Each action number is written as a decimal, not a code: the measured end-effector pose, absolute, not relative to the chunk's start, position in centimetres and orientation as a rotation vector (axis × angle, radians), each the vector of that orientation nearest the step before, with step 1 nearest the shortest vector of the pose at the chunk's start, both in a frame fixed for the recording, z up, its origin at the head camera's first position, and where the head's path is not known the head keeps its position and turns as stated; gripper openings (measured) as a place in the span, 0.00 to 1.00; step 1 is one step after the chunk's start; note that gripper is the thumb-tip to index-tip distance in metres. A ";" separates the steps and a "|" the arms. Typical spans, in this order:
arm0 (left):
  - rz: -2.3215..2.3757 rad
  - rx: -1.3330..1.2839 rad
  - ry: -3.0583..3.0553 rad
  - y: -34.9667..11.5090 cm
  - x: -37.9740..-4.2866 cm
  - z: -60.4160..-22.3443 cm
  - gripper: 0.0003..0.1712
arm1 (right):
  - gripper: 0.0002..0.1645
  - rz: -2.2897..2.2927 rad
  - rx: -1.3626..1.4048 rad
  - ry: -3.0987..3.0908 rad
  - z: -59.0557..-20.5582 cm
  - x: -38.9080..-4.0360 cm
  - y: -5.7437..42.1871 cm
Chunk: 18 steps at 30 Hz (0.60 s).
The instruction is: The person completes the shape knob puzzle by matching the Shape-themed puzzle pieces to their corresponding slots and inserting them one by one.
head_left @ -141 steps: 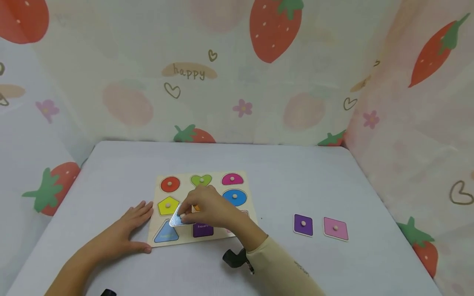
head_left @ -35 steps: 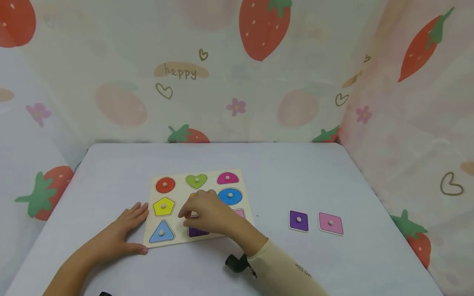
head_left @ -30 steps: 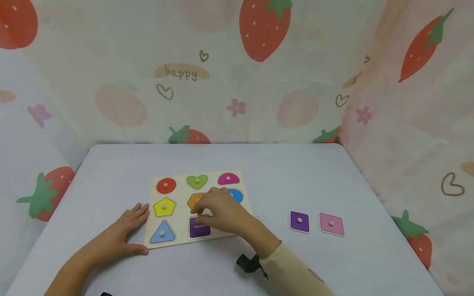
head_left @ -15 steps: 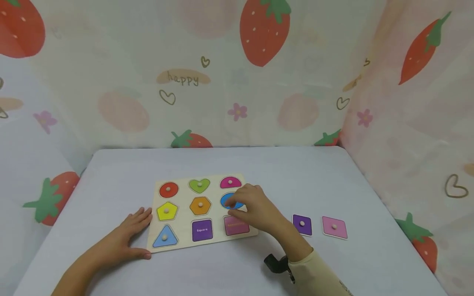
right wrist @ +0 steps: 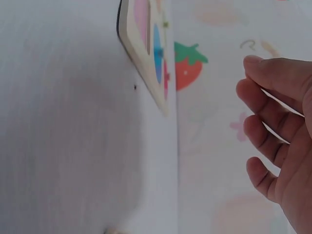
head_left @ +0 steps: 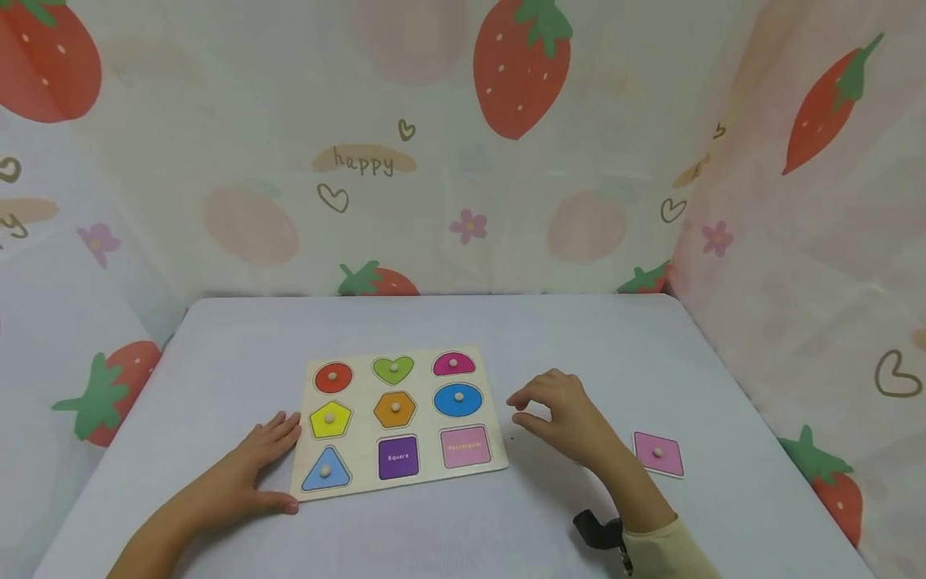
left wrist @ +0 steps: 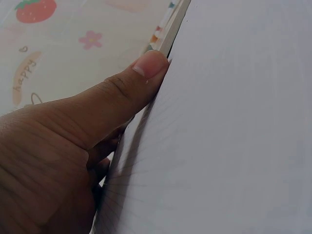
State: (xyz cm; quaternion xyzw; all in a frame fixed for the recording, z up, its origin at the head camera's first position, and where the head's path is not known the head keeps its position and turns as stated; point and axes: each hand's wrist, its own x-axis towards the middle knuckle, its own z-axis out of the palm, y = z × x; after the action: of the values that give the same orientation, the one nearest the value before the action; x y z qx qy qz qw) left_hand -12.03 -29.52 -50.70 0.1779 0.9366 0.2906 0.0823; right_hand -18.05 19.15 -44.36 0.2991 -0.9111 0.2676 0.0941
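My left hand (head_left: pixel 242 474) lies flat on the table, with straight fingers against the left edge of a wooden peg puzzle board (head_left: pixel 362 442). Its thumb touches the near left corner. Knobbed pieces sit in most slots, including the blue triangle (head_left: pixel 327 481) at the near left. The purple slot marked Square (head_left: pixel 399 457) and the pink rectangle slot (head_left: pixel 465 446) hold no piece. Right of the board hovers my right hand (head_left: pixel 560 414), fingers loosely bent and holding nothing. It hides nearly all of the purple square piece. A pink rectangle piece (head_left: pixel 657 463) lies beyond the wrist.
A white cloth covers the table (head_left: pixel 434 531). Curtains with strawberry prints (head_left: pixel 521 68) rise behind it and at both sides. A black wrist camera (head_left: pixel 599 531) hangs below my right forearm.
The blue triangle piece, earlier pinched in my right hand, now sits in its slot. The right hand has let go of it and moved right, off the board. The left hand stays put.
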 end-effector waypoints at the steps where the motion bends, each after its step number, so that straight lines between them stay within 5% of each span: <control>1: 0.865 0.534 2.800 -29.5 -12.0 -50.7 0.69 | 0.12 0.798 0.882 -2.692 -44.5 -18.1 19.7; 18: 0.873 0.562 2.823 -29.4 -11.7 -50.3 0.68 | 0.14 0.859 0.807 -2.659 -46.2 -18.4 25.5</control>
State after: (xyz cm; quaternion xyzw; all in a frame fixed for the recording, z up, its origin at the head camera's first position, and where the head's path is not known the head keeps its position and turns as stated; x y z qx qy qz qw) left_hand -11.71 -29.44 -50.34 0.1864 0.9364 0.2897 0.0667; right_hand -18.40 25.47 -46.24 0.2755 -0.9080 0.2934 0.1163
